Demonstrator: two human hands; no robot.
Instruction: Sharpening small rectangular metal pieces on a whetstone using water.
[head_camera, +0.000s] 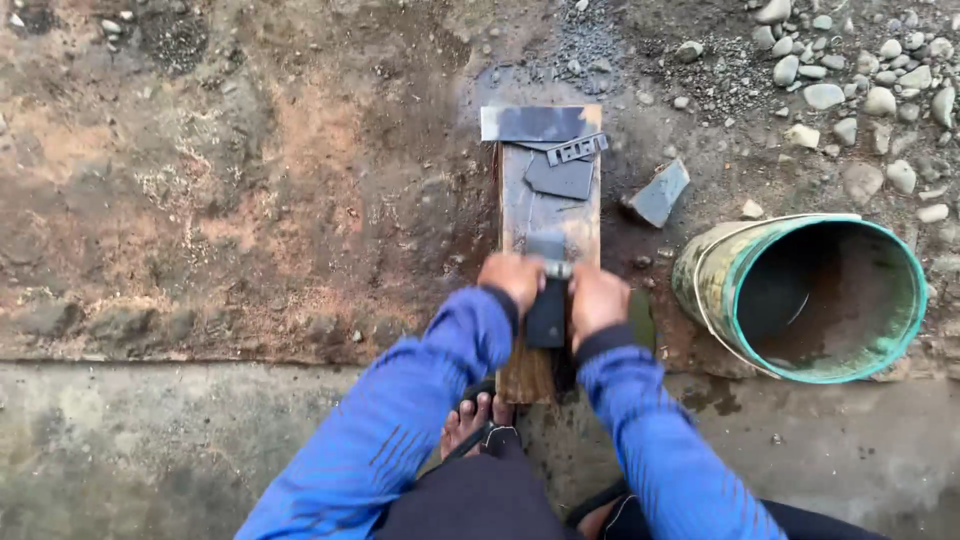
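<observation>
Two hands close on one dark flat tool: the left hand (512, 279) and the right hand (597, 300) clamp a dark metal blade (547, 312) between them, fingers curled tight on either side, a small bright metal end (557, 270) showing at its top. The blade lies flat along the near half of a wet wooden plank (549, 215) that runs away from the person, between the two blue sleeves (420, 400).

The step in hand looks like grinding or honing: the blade is pressed down on the wet board and worked along its length. What the next stroke would seem to call for is even pressure from both hands, the blade kept flat on the surface and in line with the plank, without slipping off its narrow edges.

Farther up the plank lie flat grey stone slabs (558, 178), a larger grey slab (535, 123) laid across the far end, and a small metal bracket (577, 149) just beside it. A broken grey stone chunk (657, 192) sits on the muddy ground (250, 200) to the right of the plank. Near it on the right lies a green bucket (800, 296) tipped on its side, its mouth facing the camera. Pebbles (860, 60) are scattered beyond. A bare foot in a sandal (470, 420) rests at the plank's near end.
</observation>
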